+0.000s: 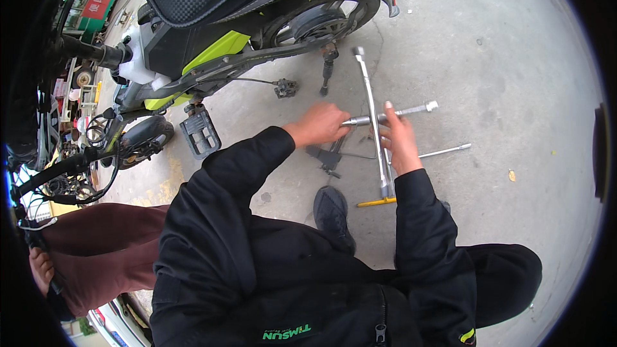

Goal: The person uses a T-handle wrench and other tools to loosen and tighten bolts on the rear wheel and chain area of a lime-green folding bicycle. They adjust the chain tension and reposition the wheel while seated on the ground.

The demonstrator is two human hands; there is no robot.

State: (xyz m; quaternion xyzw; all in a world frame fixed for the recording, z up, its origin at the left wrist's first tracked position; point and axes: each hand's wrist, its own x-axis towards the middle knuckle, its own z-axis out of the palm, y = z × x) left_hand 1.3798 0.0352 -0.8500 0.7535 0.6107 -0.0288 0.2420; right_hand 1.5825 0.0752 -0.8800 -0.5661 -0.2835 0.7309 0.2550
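Observation:
A silver four-way lug wrench (367, 83) is in front of me, its bars crossing between my hands. My left hand (321, 123) is closed around the left end of its crossbar. Against the crossbar, right of the crossing, rests my right hand (402, 140), thumb stretched up and fingers apart. What the wrench's far side touches, if anything, is hidden. Below lie a yellow-handled tool (376, 203), a thin silver rod (445, 151) and a dark metal part (326, 157), partly covered by the wrench and my hands.
A black and lime-green electric bike (212, 51) stands beyond my hands, its rear wheel (321, 22) near the wrench. A brake caliper (285, 88) hangs from its cable, near a pedal (200, 132). At left, another person in maroon trousers (103, 250) has a hand (42, 268) by the handlebar.

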